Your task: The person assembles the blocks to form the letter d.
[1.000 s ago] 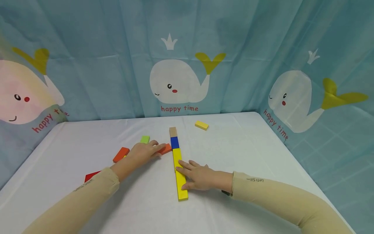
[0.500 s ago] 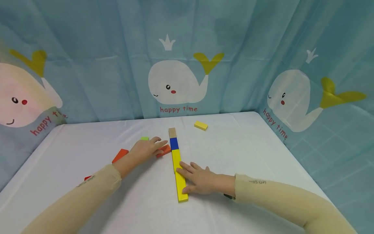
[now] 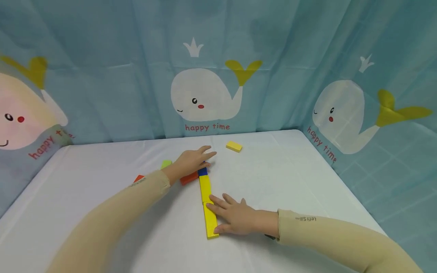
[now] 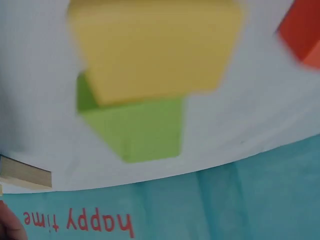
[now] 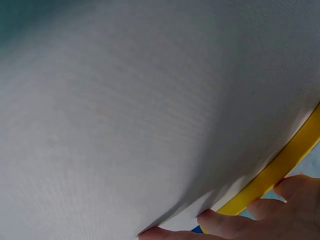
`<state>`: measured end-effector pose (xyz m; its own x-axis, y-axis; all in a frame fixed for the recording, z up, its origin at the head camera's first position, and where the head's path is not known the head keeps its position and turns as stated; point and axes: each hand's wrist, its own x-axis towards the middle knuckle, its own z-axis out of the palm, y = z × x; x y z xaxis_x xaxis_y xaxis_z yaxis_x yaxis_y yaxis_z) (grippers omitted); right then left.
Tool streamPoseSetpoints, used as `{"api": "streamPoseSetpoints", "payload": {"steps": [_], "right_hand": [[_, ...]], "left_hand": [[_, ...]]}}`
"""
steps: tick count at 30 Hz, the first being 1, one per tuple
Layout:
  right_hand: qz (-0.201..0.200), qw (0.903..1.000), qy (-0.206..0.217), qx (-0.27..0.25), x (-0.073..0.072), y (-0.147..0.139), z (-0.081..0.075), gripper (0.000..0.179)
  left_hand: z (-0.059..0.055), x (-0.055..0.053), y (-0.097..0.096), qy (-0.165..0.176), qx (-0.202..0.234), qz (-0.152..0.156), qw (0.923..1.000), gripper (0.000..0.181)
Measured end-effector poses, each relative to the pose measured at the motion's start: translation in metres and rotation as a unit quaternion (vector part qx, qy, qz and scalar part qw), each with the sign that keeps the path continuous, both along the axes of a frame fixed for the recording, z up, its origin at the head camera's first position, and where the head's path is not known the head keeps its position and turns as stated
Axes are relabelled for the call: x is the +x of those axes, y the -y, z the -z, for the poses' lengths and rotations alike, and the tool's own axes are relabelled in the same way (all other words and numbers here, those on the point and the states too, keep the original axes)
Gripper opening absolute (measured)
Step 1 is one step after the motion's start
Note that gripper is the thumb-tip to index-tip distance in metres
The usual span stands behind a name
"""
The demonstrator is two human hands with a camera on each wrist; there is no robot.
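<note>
In the head view a row of blocks runs away from me: two long yellow blocks (image 3: 206,187), then a blue block (image 3: 203,172). My right hand (image 3: 239,217), fingers spread, rests its fingertips on the yellow blocks' right side; the right wrist view shows those fingers along the yellow edge (image 5: 267,177). Over the row's far end reaches my left hand (image 3: 192,161), fingers extended, largely covering the wooden block there. That wooden block (image 4: 25,173) shows in the left wrist view. An orange-red block (image 3: 189,178) lies left of the blue one, partly under the left wrist.
A pale yellow block (image 3: 234,146) lies at the back of the white table (image 3: 290,174). Left of the row sit a green block (image 3: 166,163) and a red block (image 3: 139,178), partly behind the left sleeve. A printed blue curtain (image 3: 280,76) stands behind the table.
My left hand has left the orange-red block and moved forward and right, over the row's far end. The right hand has stayed on the yellow blocks.
</note>
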<state>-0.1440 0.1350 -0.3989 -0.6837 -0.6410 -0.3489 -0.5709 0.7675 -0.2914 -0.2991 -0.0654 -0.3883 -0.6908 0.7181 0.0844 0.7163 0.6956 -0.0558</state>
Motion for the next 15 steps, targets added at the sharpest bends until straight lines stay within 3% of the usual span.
{"api": "streamPoseSetpoints", "payload": {"steps": [4, 11, 15], "right_hand": [[-0.006, 1.0, -0.004, 0.002, 0.0, 0.0, 0.0, 0.074], [-0.012, 0.9999, -0.009, 0.002, 0.002, 0.0, 0.0, 0.073], [-0.014, 0.9999, -0.007, -0.001, 0.001, -0.001, 0.0, 0.073]], "left_hand": [[0.002, -0.019, -0.025, 0.01, -0.036, 0.011, 0.9993, 0.055], [0.009, -0.036, -0.072, 0.079, -0.062, -0.023, 0.9947, 0.061], [0.013, -0.042, -0.088, 0.069, -0.058, -0.018, 0.9957, 0.063]]}}
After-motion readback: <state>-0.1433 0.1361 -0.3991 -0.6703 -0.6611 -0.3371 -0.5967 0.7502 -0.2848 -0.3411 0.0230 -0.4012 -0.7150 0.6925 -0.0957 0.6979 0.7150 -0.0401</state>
